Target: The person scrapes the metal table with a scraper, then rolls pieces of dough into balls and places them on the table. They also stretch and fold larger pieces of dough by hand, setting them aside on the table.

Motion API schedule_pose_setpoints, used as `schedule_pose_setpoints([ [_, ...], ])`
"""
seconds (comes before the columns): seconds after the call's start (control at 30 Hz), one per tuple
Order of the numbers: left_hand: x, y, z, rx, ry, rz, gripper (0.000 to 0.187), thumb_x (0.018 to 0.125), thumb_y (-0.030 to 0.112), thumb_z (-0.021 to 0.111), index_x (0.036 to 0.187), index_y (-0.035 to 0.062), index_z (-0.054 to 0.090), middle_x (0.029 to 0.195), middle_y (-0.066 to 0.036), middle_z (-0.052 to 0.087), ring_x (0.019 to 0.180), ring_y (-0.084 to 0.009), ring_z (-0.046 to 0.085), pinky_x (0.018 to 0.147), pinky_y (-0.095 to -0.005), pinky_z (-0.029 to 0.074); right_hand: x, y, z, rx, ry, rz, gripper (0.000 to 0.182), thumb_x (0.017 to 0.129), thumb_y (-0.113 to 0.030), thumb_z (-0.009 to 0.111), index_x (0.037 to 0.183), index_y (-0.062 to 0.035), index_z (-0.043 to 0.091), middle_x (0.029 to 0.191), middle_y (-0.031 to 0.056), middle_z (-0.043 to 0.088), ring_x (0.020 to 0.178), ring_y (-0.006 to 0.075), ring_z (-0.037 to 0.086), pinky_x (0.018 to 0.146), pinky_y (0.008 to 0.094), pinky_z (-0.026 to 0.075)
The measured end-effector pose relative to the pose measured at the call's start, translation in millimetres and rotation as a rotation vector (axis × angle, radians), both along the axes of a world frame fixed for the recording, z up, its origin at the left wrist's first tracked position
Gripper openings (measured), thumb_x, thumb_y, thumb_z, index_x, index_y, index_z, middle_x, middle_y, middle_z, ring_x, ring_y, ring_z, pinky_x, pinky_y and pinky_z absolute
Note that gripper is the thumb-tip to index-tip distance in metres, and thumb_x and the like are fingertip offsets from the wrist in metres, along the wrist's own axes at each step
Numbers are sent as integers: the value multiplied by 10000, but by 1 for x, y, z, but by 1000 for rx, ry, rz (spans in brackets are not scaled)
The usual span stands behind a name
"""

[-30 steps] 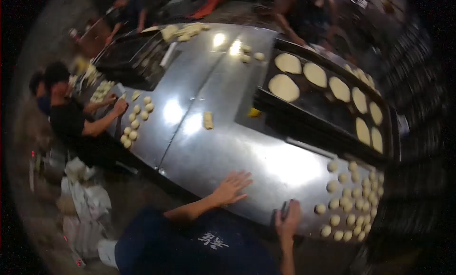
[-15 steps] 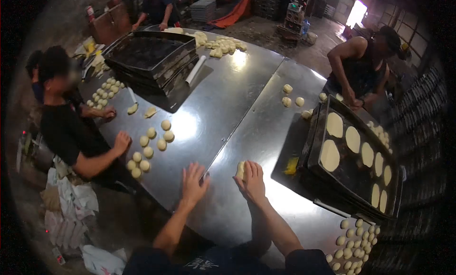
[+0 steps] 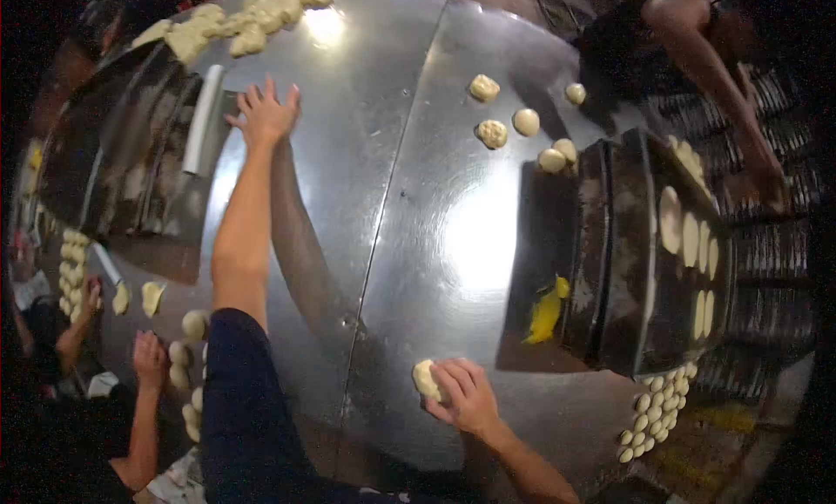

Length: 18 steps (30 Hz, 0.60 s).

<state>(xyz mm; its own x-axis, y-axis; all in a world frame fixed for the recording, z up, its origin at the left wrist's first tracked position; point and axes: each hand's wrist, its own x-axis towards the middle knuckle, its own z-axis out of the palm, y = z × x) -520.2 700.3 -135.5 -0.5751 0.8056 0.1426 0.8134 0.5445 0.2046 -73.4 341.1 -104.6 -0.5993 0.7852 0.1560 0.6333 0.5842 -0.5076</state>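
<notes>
My left hand is stretched far forward over the metal table, its fingers spread and nothing in them. Just left of it, a white tube lies along the stacked dark trays. Ahead of that hand, at the far edge, lies a heap of cut dough pieces. My right hand is cupped over a dough ball on the table near me, its fingers curled on the ball's right side. The ball's underside is hidden.
To the right, a tray stack bears flattened dough ovals; small dough balls sit beside it. Loose dough balls and a yellow scrap lie nearby. Co-workers' hands are at left; another person's arm reaches in at right.
My left hand has moved from near the table's middle far forward, towards the dough heap. My right hand stays on its dough ball. The head view has tilted down and moved closer over the table.
</notes>
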Motion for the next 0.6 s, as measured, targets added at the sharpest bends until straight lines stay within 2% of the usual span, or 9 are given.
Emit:
schedule_pose_setpoints([
  [0.07, -36, 51, -17, 50, 28, 5, 827, 904, 708, 337, 1557, 204, 279, 1629, -161, 155, 1494, -424, 78, 1136, -700, 43, 0, 2, -5, -29, -14, 1, 616, 744, -294, 802, 1277, -74, 585, 1209, 62, 606, 1075, 254, 577, 922, 387, 485],
  [0.13, -70, 95, -37, 164, 28, -24, 840, 891, 723, 346, 1554, 210, 294, 1637, -158, 123, 1491, -444, 58, 1122, -719, 37, -1, 4, 2, -75, -47, -10, 624, 751, -329, 801, 1282, -82, 586, 1207, 60, 608, 1070, 247, 579, 913, 384, 489],
  [0.2, -92, 128, -39, 113, 151, 38, 850, 878, 732, 357, 1547, 209, 316, 1641, -165, 86, 1488, -462, 35, 1107, -738, 35, 3, 2, -4, -95, -78, 5, 627, 783, -438, 782, 1281, -104, 601, 1216, 45, 602, 1056, 225, 583, 887, 375, 500],
  [0.3, -141, 175, -57, 156, 189, 18, 811, 884, 713, 370, 1521, 211, 380, 1633, -175, 125, 1479, -481, 29, 1082, -767, 5, 2, 1, -4, -132, -65, 6, 626, 792, -466, 774, 1278, -108, 607, 1232, 32, 589, 1063, 212, 579, 890, 366, 503],
  [0.4, -184, 198, -74, 215, 420, -23, 739, 917, 661, 369, 1437, 151, 497, 1562, -225, 295, 1439, -483, 205, 1125, -687, 134, 3, 1, -4, -168, -63, 0, 617, 808, -463, 767, 1286, -110, 600, 1248, 27, 580, 1093, 204, 568, 902, 361, 505],
  [0.47, -208, 204, -72, 488, 289, -342, 606, 969, 548, 412, 1279, 65, 609, 1344, -238, 546, 1272, -438, 473, 1067, -536, 353, 3, 1, -2, -181, -43, 0, 618, 808, -461, 766, 1287, -107, 598, 1246, 30, 581, 1102, 203, 563, 904, 364, 505],
  [0.5, -193, 194, -60, 496, 300, -348, 606, 969, 548, 412, 1279, 65, 609, 1344, -238, 546, 1272, -438, 473, 1067, -536, 353, 3, 1, -5, -173, -41, -1, 619, 805, -456, 769, 1282, -99, 603, 1246, 37, 580, 1102, 208, 561, 904, 371, 503],
  [0.57, -136, 133, -35, 681, 3, -408, 468, 1010, 413, 463, 1162, 4, 632, 1128, -226, 647, 1067, -400, 605, 917, -420, 470, 3, 0, -5, -142, -26, -3, 620, 801, -452, 771, 1278, -91, 608, 1247, 44, 580, 1102, 214, 559, 903, 379, 502],
  [0.6, -125, 110, -32, 711, -50, -434, 415, 1013, 363, 489, 1149, -2, 633, 1097, -218, 657, 1041, -384, 620, 892, -410, 481, 4, 1, -3, -137, -28, 6, 622, 792, -432, 779, 1278, -83, 608, 1243, 51, 579, 1105, 222, 556, 906, 385, 499],
])
